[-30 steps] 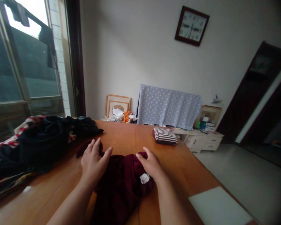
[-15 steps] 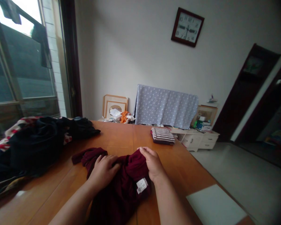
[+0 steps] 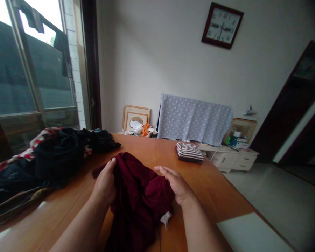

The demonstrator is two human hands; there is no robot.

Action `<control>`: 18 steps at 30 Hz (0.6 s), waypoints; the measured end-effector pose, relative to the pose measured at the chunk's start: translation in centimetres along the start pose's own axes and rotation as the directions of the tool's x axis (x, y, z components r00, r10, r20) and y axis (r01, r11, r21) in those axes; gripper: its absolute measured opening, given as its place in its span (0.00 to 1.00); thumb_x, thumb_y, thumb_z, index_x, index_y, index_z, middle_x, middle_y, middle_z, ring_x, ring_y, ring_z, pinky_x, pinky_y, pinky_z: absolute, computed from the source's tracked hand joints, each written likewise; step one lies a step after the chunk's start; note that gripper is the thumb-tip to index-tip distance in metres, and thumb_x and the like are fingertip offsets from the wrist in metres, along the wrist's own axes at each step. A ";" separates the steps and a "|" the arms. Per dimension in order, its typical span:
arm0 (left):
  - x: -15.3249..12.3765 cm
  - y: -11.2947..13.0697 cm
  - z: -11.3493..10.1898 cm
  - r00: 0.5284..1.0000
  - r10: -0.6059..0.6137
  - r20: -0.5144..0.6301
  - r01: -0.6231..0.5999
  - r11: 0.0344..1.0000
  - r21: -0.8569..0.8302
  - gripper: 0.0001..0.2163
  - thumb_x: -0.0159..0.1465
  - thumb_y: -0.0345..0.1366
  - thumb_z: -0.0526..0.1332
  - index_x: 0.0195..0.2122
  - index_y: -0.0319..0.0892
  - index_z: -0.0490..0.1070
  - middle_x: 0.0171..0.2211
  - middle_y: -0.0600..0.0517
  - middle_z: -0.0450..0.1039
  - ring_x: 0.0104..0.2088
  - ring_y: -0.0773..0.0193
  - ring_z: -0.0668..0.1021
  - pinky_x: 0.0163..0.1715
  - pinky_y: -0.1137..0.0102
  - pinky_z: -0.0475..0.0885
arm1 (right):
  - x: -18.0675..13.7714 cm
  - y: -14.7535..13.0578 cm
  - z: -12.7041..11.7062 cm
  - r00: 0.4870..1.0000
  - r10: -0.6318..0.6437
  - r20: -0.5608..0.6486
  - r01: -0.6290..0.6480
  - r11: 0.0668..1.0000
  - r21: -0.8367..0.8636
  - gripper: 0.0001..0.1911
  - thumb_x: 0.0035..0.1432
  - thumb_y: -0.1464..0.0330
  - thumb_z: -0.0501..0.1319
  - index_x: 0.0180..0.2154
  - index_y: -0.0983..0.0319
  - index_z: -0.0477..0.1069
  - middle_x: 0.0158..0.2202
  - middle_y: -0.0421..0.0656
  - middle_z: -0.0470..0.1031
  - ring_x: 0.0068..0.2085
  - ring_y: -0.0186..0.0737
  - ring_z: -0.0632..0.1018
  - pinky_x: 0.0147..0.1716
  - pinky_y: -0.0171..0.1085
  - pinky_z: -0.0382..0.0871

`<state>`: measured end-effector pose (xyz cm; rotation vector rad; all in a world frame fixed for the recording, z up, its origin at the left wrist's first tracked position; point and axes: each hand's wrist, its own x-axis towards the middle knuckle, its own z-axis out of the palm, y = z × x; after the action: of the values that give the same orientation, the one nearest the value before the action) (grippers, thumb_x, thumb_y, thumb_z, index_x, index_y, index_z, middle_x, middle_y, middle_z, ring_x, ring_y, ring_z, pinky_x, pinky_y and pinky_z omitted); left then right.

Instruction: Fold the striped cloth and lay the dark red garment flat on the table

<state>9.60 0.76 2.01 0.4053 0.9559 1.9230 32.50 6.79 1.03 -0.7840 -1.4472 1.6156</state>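
dark red garment [image 3: 136,199] lay bunched on desk [image 3: 199,196]; left hand [image 3: 105,183] had fingers gripping its left side, thumb on top; right hand [image 3: 177,183] was at its right side, fingers stretched, whether they gripped was unclear; white label [image 3: 166,218] hung below; clothes pile [image 3: 60,154] sat left, folded striped clothes [image 3: 189,151] beyond right hand

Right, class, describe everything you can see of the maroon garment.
The maroon garment looks like soft, plain cloth, with a white tag at its right edge. It is bunched and creased over the wooden table. The left hand grips its far left part; the right hand is at its right side, apparently touching.
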 end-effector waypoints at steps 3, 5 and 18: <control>-0.9 0.2 0.5 0.994 0.042 0.097 -0.043 0.999 0.010 0.19 0.64 0.43 0.63 0.55 0.44 0.74 0.43 0.48 0.82 0.44 0.56 0.83 0.51 0.59 0.76 | -0.4 0.2 0.8 0.991 0.038 0.129 -0.035 0.999 -0.024 0.33 0.51 0.55 0.73 0.58 0.56 0.73 0.57 0.45 0.76 0.56 0.48 0.76 0.58 0.45 0.65; -1.9 0.2 0.7 0.972 -0.001 0.236 -0.010 0.999 0.043 0.21 0.64 0.44 0.64 0.57 0.44 0.73 0.46 0.47 0.81 0.47 0.54 0.82 0.52 0.59 0.75 | -0.5 0.6 1.7 0.970 0.053 0.239 -0.047 0.998 -0.032 0.36 0.48 0.58 0.75 0.58 0.55 0.72 0.55 0.44 0.78 0.53 0.48 0.77 0.56 0.45 0.67; -2.0 -0.8 -0.1 0.900 -0.120 0.419 -0.052 0.925 0.376 0.22 0.63 0.50 0.64 0.52 0.40 0.76 0.50 0.40 0.79 0.46 0.53 0.81 0.48 0.62 0.74 | 1.1 1.0 2.0 0.955 -0.143 -0.259 0.211 0.943 0.256 0.18 0.54 0.53 0.65 0.37 0.60 0.77 0.32 0.41 0.81 0.38 0.45 0.78 0.41 0.42 0.73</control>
<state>11.00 -0.76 1.53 0.9960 1.0167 1.5097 30.08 6.76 0.39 -0.6365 -1.0578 1.4907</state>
